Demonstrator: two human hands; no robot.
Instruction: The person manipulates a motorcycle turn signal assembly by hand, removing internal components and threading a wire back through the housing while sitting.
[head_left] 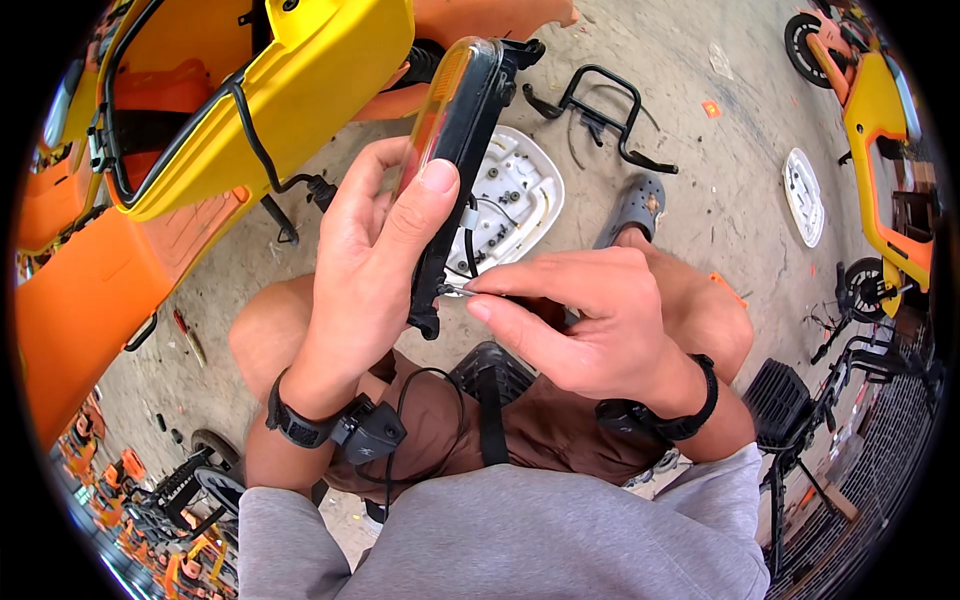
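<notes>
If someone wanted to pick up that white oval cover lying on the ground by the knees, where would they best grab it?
Probably by its rim. The white oval cover lies hollow side up on the concrete floor, so its raised edge is exposed. Its near edge is hidden behind the black and orange lamp housing held in the left hand, so coming from the far right side, fingers pinching the edge, looks easiest.

A single head-worn fisheye view looks steeply down from just above the person's chest, very near the left hand (365, 250) and right hand (580, 320), which fill the centre. The grey sweatshirt (500, 540) runs along the near edge, the concrete floor (700, 190) stretches far and right, and straight edges bend toward the dark round rim. No second view overlaps this one
</notes>
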